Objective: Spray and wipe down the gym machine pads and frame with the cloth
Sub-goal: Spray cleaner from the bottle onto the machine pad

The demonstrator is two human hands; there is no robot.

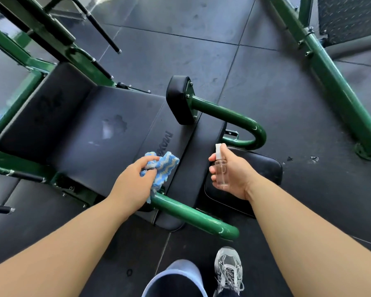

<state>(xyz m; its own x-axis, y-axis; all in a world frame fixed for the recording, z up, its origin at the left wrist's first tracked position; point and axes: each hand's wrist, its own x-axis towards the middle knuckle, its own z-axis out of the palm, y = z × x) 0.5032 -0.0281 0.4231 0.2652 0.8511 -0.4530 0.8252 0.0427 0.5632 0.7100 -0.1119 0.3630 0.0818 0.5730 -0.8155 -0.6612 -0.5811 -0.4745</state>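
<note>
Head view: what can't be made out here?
- spray bottle: clear plastic, so the fill level is unreadable; the right hand wraps part of it.
- cloth: bunched up, partly hidden under the left hand.
- seat pad: one end of the logo is covered by the cloth.
- lower pad: near side hidden by the right forearm.
- green frame: cut off by the top, left and right edges.

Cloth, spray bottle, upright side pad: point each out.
cloth (167, 165), head view, bunched blue-and-white upper end.
spray bottle (222, 174), head view, clear body below the white cap.
upright side pad (176, 97), head view, black padded edge.
</note>
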